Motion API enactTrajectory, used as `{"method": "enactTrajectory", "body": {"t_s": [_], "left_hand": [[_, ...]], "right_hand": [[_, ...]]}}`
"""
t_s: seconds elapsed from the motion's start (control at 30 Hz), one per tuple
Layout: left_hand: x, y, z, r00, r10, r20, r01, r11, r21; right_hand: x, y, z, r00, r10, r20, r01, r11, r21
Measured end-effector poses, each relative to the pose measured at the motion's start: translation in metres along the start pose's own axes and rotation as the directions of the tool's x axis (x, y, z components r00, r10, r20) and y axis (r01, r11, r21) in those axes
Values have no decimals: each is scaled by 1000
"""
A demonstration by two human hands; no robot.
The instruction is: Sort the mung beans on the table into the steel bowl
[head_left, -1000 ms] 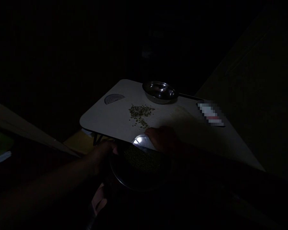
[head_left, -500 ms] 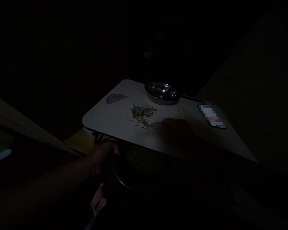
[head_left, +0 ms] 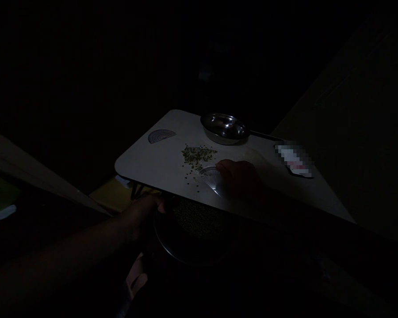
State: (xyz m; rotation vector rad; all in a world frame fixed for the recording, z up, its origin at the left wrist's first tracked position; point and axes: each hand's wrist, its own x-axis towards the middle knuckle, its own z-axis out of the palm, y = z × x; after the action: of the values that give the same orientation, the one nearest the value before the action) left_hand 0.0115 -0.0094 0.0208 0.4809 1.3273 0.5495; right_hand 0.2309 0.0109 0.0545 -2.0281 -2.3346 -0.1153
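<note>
Lying scattered, small green beans (head_left: 198, 155) dot the pale tabletop (head_left: 146, 164).

On the far edge of the low table (head_left: 142, 163) sits a steel saucepan (head_left: 224, 129), its dark handle running toward the right corner. Near the far left corner lies a half-round slice, possibly onion (head_left: 162, 136). At the right edge lies a blurred packet (head_left: 294, 159). Below the near left edge, folding metal legs (head_left: 135, 191) stand beside something yellow (head_left: 111, 194).

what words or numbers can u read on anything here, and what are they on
No word, number, brand or sign can be read.
The pixelated item at the table's right corner is blurred beyond reading.
The steel pan and the pale table top show no legible marks.
</note>
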Motion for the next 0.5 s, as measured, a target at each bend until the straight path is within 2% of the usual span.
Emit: {"method": "enactTrajectory", "body": {"t_s": [0.1, 0.2, 0.37, 0.5], "left_hand": [[0, 1, 0, 999, -27, -42, 27, 1000, 1], [2, 0, -1, 999, -5, -46, 5, 1000, 9], [5, -3, -3, 1000, 4, 5, -3, 1000, -15], [5, -3, -4, 999, -16, 40, 17, 1000, -13]], "right_hand": [[-12, 3, -1, 996, -11, 84, 12, 1000, -14], [-21, 1, -2, 989, -12, 149, 17, 999, -34], [-19, -7, -1, 990, 23, 142, -16, 999, -49], [-11, -18, 2, 991, -37, 128, 41, 999, -32]]}}
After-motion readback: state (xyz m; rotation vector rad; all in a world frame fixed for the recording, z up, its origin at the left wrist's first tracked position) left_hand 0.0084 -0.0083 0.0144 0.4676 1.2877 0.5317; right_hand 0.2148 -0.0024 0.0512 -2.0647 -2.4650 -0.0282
